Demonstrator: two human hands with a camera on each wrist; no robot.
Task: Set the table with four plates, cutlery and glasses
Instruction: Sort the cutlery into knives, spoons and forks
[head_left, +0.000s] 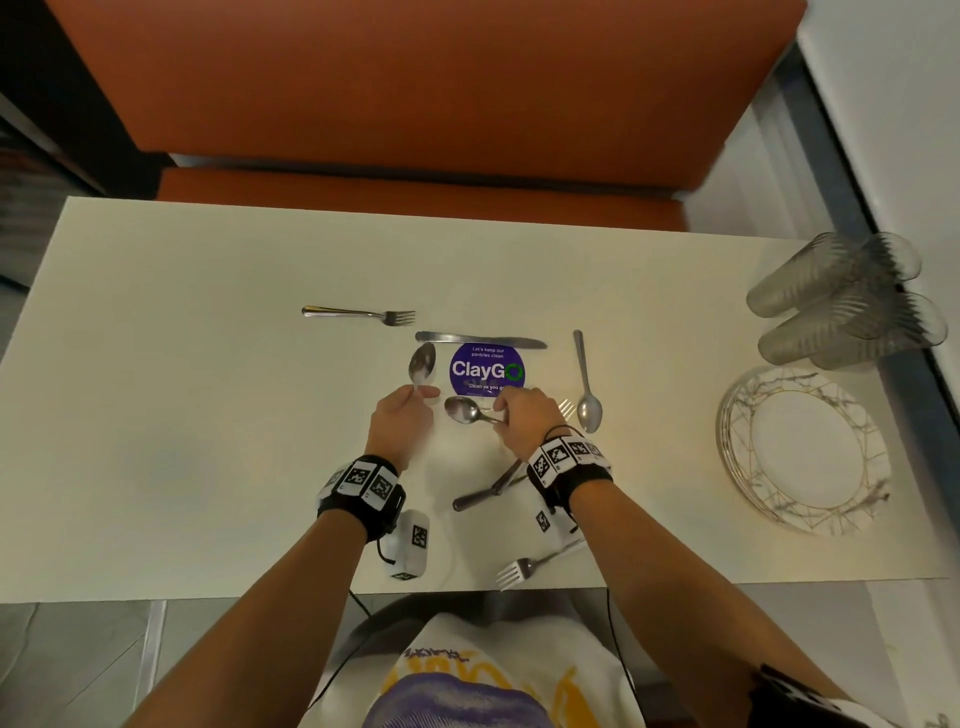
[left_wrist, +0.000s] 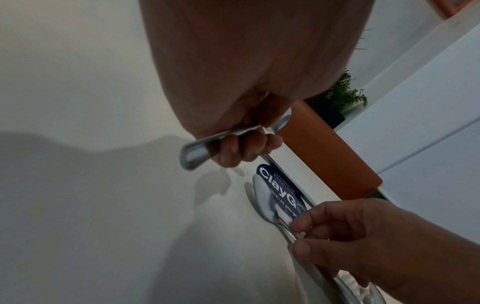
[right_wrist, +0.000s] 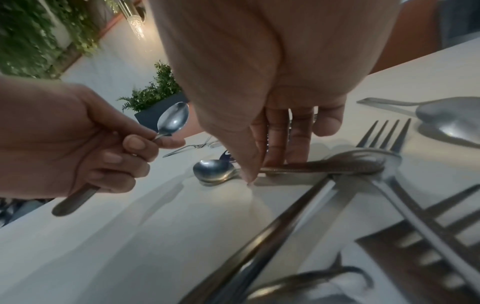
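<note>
My left hand (head_left: 402, 415) grips the handle of a steel spoon (head_left: 422, 364), its bowl raised and pointing away; the same spoon (left_wrist: 202, 148) shows in the left wrist view. My right hand (head_left: 519, 415) pinches the neck of a second spoon (head_left: 462, 410) lying on the white table (head_left: 182, 415), thumb and fingers on its handle (right_wrist: 298, 168). Under that hand lie a crossed knife (head_left: 488, 491) and a fork (head_left: 566, 408). A stack of white plates (head_left: 805, 447) and several upturned glasses (head_left: 841, 301) stand at the right.
Loose on the table lie a fork (head_left: 358, 313), a knife (head_left: 480, 340), a third spoon (head_left: 587, 384) and a fork (head_left: 530, 566) by the near edge. A purple sticker (head_left: 485, 370) marks the middle. An orange bench (head_left: 415, 104) runs along the far side.
</note>
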